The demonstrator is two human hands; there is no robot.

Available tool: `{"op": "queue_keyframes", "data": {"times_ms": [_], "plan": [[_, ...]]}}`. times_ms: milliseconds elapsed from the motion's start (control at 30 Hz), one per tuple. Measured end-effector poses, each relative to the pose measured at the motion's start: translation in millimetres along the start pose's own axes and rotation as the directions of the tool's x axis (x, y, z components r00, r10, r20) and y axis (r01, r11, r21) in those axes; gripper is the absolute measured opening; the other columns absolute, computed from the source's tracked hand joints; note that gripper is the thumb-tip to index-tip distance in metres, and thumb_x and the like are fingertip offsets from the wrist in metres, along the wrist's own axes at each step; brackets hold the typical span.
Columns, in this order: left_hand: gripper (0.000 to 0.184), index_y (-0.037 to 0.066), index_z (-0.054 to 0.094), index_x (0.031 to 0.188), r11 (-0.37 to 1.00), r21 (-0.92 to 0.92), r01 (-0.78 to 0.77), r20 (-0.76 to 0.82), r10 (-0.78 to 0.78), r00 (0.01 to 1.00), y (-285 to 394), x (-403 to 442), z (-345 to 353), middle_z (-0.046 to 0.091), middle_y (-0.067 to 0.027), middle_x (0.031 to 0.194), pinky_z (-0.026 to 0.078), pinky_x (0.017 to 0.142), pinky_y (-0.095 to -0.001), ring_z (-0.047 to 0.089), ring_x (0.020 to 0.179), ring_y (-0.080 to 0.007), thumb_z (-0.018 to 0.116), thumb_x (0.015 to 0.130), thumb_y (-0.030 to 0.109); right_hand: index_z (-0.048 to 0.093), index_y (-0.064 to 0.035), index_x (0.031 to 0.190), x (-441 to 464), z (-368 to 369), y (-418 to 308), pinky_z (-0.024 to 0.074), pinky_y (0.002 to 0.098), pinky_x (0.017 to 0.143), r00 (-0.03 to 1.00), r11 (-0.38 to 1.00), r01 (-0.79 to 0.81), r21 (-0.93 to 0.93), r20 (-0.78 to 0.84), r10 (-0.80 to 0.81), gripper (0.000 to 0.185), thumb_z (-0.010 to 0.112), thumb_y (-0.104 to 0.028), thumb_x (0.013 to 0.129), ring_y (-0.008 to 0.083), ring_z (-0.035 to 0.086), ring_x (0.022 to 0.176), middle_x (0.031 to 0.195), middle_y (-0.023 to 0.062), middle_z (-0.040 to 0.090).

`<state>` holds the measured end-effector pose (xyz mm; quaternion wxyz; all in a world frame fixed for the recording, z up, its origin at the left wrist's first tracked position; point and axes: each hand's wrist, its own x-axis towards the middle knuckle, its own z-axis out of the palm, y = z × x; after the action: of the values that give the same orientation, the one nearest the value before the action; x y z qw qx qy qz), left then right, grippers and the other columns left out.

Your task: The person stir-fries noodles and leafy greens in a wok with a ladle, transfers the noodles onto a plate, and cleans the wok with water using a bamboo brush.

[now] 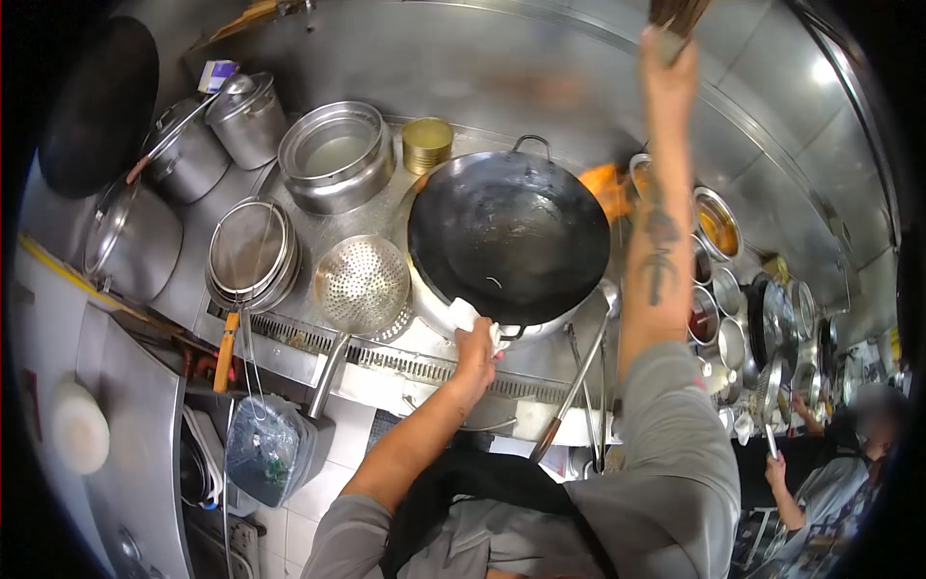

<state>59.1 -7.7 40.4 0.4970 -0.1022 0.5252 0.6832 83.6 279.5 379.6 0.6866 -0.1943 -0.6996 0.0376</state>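
Observation:
A large black wok (511, 227) sits on the range, its inside dark and shiny with a small pale curved mark near the near wall. My left hand (473, 355) is closed round a folded white cloth (465, 315) at the wok's near rim, beside the near loop handle; whether it grips that handle is hidden. High above and to the right, my right hand (669, 66) is raised with a bundled-bristle wok brush (680, 13) in its fist. The brush is partly cut off by the frame's top edge.
Orange flame (606, 189) shows right of the wok. On the left are a perforated skimmer (362, 282), sieves (251, 246) and a steel pot (338, 154). A ladle (579, 381) leans in front. Sauce containers (716, 224) line the right, where a co-worker (820, 482) stands.

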Motion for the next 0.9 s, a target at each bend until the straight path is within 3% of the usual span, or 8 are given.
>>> {"op": "queue_keyframes", "data": {"times_ms": [100,133,167,367,600,700,833,900], "plan": [[0.022,0.008,0.049,0.098,0.997,-0.050,-0.062,-0.036,0.060,0.998,5.0,-13.9,7.8,0.056,-0.0060,0.081,0.036,0.039,-0.0290,0.055,0.061,-0.0171,0.056,0.080,0.019,0.049,-0.0046,0.118,-150.5,82.8,87.1,0.0471,0.0388,0.078,0.931,0.916,-0.337,0.217,0.224,0.289,0.047,0.066,-0.034,0.085,0.0230,0.055,0.090,0.104,0.0117,0.056],[0.026,0.008,0.048,0.104,0.998,-0.058,-0.023,-0.111,0.017,0.994,0.2,-9.8,8.8,0.057,-0.0065,0.088,0.039,0.041,-0.0289,0.057,0.070,-0.0163,0.055,0.080,0.016,0.050,-0.0066,0.112,-206.0,102.3,139.9,0.0502,0.0413,0.062,0.399,0.451,-0.892,0.021,0.502,0.767,0.040,0.065,-0.033,0.086,0.0245,0.056,0.083,0.098,0.0120,0.056],[0.026,0.008,0.048,0.105,0.997,-0.064,-0.037,-0.074,0.032,0.997,-2.7,-7.6,7.9,0.057,-0.0069,0.090,0.040,0.042,-0.0292,0.057,0.072,-0.0163,0.055,0.081,0.015,0.051,-0.0067,0.108,-244.7,110.2,178.7,0.0504,0.0398,0.051,-0.305,-0.460,-0.888,0.011,0.735,0.606,0.036,0.063,-0.033,0.087,0.0264,0.057,0.073,0.092,0.0129,0.057],[0.023,0.007,0.050,0.104,0.995,-0.088,-0.040,0.001,0.040,0.999,-0.2,-5.3,6.1,0.057,-0.0060,0.089,0.042,0.041,-0.0288,0.058,0.070,-0.0153,0.055,0.082,0.011,0.052,-0.0066,0.112,-164.1,39.5,99.0,0.0523,0.0328,0.048,0.097,0.167,-0.985,-0.033,0.699,0.709,0.032,0.061,-0.025,0.088,0.0202,0.060,0.057,0.083,0.0092,0.061],[0.022,0.009,0.048,0.104,0.987,-0.100,-0.123,-0.038,0.120,0.992,-20.0,-2.7,9.8,0.056,-0.0029,0.083,0.043,0.040,-0.0286,0.058,0.065,-0.0141,0.056,0.084,0.013,0.063,-0.0031,0.090,-171.9,46.2,135.6,0.0444,0.0336,0.041,0.671,0.754,-0.472,-0.456,0.369,0.643,0.028,0.061,-0.030,0.084,0.0172,0.057,0.049,0.062,0.0104,0.059],[0.022,0.009,0.048,0.104,0.994,-0.084,-0.068,-0.028,0.066,0.997,-14.7,-5.5,11.0,0.056,-0.0029,0.083,0.043,0.040,-0.0286,0.059,0.066,-0.0147,0.057,0.084,0.015,0.064,-0.0014,0.088,-293.2,79.7,98.4,0.0504,0.0443,0.070,0.200,0.863,-0.184,-0.470,0.842,0.501,0.039,0.061,-0.039,0.080,0.0354,0.064,0.078,0.077,0.0192,0.066],[0.031,0.008,0.043,0.106,0.993,-0.113,-0.016,0.092,0.026,0.995,-11.8,-2.2,3.5,0.056,-0.0064,0.087,0.047,0.041,-0.0287,0.057,0.066,-0.0150,0.061,0.083,0.019,0.060,-0.0053,0.108,-341.4,17.6,0.7,0.0496,0.0450,0.080,0.191,0.973,-0.203,-0.110,0.970,0.150,0.045,0.065,-0.039,0.079,0.0386,0.063,0.091,0.098,0.0238,0.065],[0.028,0.008,0.045,0.104,0.991,-0.135,0.007,0.092,0.005,0.996,-19.3,3.0,1.4,0.057,-0.0064,0.087,0.046,0.041,-0.0286,0.058,0.067,-0.0153,0.061,0.083,0.018,0.052,-0.0043,0.126,-287.6,-13.0,25.9,0.0467,0.0426,0.089,-0.109,0.944,0.120,-0.309,0.941,0.321,0.057,0.055,-0.042,0.083,0.0363,0.062,0.101,0.104,0.0242,0.064]]}}
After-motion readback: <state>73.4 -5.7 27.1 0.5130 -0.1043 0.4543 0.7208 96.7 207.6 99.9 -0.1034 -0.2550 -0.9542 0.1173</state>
